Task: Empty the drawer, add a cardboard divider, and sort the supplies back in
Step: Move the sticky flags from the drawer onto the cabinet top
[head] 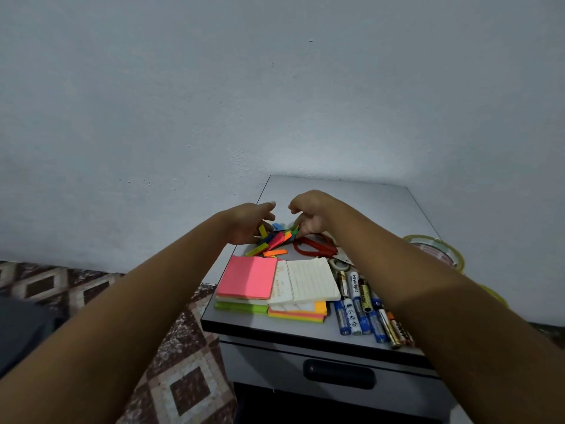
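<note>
**Fingers of both hands at the index-flag pile (275, 240) on the cabinet top (351, 203).**
Right hand (308, 215): fingers curled, tips pinching strips at the pile's 2 o'clock edge. Left hand (247, 223): thumb extended, fingers curled at the 9 o'clock edge beside an upright yellow strip; grip cannot be determined. From the pile, red scissors (312, 249) lie at 3 o'clock, sticky-note pads (247, 280) at 6 o'clock, batteries (357, 304) at 5 o'clock. The drawer (266, 362) below is closed.
</note>
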Available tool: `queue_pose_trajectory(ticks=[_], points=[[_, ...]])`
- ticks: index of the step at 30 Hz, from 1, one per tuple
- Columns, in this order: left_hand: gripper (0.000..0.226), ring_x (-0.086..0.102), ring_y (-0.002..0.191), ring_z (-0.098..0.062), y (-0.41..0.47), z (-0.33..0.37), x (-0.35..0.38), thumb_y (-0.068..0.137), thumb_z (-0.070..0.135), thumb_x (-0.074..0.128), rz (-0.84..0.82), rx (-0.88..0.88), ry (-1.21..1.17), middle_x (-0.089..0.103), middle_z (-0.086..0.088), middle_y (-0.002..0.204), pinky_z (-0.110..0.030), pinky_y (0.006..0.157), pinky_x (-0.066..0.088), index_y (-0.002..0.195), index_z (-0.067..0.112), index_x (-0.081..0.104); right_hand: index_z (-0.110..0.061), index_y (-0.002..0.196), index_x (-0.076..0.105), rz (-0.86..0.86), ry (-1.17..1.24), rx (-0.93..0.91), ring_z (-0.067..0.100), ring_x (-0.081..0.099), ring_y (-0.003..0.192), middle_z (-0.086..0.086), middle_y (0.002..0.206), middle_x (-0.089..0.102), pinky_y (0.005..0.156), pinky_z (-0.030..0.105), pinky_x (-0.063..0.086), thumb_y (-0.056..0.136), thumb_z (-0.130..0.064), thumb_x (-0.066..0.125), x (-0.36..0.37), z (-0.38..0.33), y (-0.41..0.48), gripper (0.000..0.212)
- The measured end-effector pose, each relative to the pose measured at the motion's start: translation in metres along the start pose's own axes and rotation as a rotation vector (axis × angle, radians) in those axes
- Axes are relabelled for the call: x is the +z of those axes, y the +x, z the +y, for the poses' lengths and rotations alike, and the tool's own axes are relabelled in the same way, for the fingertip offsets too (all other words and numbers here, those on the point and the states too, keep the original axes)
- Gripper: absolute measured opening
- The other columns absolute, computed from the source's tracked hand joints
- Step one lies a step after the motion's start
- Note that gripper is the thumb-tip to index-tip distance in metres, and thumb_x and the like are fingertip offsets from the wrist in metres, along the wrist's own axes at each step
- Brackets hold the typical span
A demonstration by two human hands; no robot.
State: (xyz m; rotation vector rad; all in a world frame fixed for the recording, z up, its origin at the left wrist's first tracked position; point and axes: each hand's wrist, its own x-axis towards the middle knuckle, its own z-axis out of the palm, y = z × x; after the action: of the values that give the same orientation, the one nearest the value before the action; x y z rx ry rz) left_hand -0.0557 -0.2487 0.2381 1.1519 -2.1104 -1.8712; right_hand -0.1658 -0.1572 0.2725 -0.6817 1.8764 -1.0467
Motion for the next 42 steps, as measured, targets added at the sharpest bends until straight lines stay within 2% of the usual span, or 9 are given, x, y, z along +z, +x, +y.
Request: queue_pose_trajectory(ticks=[5, 10, 13, 22, 25, 30, 33, 38, 42], points=[[0.06, 0.033, 0.136, -0.029, -0.001, 0.0, 0.002, 0.099, 0.049, 0.029, -0.012, 0.007, 0.004, 0.031, -0.016, 0.151, -0.038, 0.112, 0.026, 0.145, 0.011, 0.03, 0.002, 0.144, 0.024, -0.027, 0.079, 0.029, 0.048, 0.021, 0.138, 0.035, 0.147, 0.024, 0.107, 0.051, 0.031, 0.102, -0.014, 0.034, -0.003, -0.004, -0.006, 0.047], [0.069, 0.016, 0.144, -0.028, -0.005, 0.002, 0.013, 0.096, 0.059, 0.024, -0.057, 0.037, -0.086, 0.016, -0.015, 0.156, -0.04, 0.115, 0.018, 0.15, 0.018, 0.016, 0.003, 0.143, 0.027, -0.031, 0.062, 0.002, 0.049, 0.024, 0.136, 0.034, 0.145, 0.027, 0.106, 0.051, 0.033, 0.101, -0.013, 0.035, -0.007, -0.004, -0.013, 0.046], [0.07, 0.014, 0.145, -0.029, -0.007, 0.005, 0.017, 0.095, 0.061, 0.022, -0.051, 0.05, -0.087, 0.015, -0.016, 0.156, -0.041, 0.115, 0.017, 0.15, 0.019, 0.015, 0.003, 0.142, 0.03, -0.017, 0.038, -0.034, 0.047, 0.029, 0.135, 0.032, 0.143, 0.033, 0.105, 0.049, 0.035, 0.101, -0.013, 0.037, -0.008, -0.001, -0.018, 0.045], [0.062, 0.024, 0.142, -0.031, -0.013, 0.005, 0.016, 0.099, 0.052, 0.025, 0.075, 0.162, -0.071, 0.025, -0.016, 0.153, -0.041, 0.114, 0.022, 0.148, 0.014, 0.024, 0.005, 0.134, 0.041, 0.025, -0.02, -0.019, 0.043, 0.043, 0.127, 0.031, 0.137, 0.042, 0.104, 0.045, 0.039, 0.1, -0.013, 0.037, -0.005, 0.009, -0.022, 0.039], [0.06, 0.027, 0.14, -0.032, -0.016, 0.003, 0.018, 0.099, 0.05, 0.025, 0.094, 0.179, -0.058, 0.028, -0.016, 0.152, -0.041, 0.113, 0.025, 0.147, 0.014, 0.027, 0.003, 0.133, 0.043, 0.043, -0.041, 0.019, 0.042, 0.051, 0.119, 0.03, 0.131, 0.049, 0.097, 0.045, 0.045, 0.1, -0.014, 0.037, -0.002, 0.01, -0.027, 0.037], [0.056, 0.031, 0.138, -0.032, -0.021, 0.0, 0.022, 0.1, 0.046, 0.026, 0.119, 0.186, -0.097, 0.033, -0.016, 0.15, -0.04, 0.111, 0.028, 0.145, 0.013, 0.032, 0.001, 0.136, 0.041, 0.062, -0.052, 0.036, 0.037, 0.048, 0.124, 0.024, 0.132, 0.051, 0.102, 0.04, 0.043, 0.099, -0.011, 0.041, -0.001, 0.01, -0.037, 0.039], [0.055, 0.034, 0.137, -0.032, -0.026, 0.0, 0.021, 0.101, 0.045, 0.025, 0.134, 0.201, -0.11, 0.036, -0.016, 0.148, -0.041, 0.111, 0.029, 0.144, 0.011, 0.033, -0.001, 0.132, 0.045, 0.108, -0.041, -0.024, 0.033, 0.05, 0.123, 0.018, 0.135, 0.05, 0.088, 0.038, 0.046, 0.091, -0.006, 0.048, -0.004, 0.009, -0.043, 0.042], [0.051, 0.04, 0.133, -0.031, -0.042, 0.007, 0.014, 0.102, 0.041, 0.027, 0.206, 0.269, -0.171, 0.042, -0.016, 0.144, -0.041, 0.109, 0.032, 0.141, 0.01, 0.038, 0.002, 0.131, 0.046, 0.093, 0.007, -0.044, 0.033, 0.048, 0.123, 0.019, 0.133, 0.05, 0.102, 0.039, 0.043, 0.097, -0.01, 0.044, -0.009, 0.01, -0.051, 0.036], [0.04, 0.051, 0.12, -0.026, -0.068, 0.01, 0.015, 0.101, 0.033, 0.035, 0.339, 0.374, -0.087, 0.053, -0.012, 0.133, -0.035, 0.096, 0.041, 0.132, 0.012, 0.048, 0.002, 0.129, 0.046, 0.145, 0.114, -0.107, 0.033, 0.052, 0.103, 0.022, 0.126, 0.052, 0.09, 0.041, 0.046, 0.095, -0.011, 0.047, -0.011, 0.018, -0.064, 0.036]])
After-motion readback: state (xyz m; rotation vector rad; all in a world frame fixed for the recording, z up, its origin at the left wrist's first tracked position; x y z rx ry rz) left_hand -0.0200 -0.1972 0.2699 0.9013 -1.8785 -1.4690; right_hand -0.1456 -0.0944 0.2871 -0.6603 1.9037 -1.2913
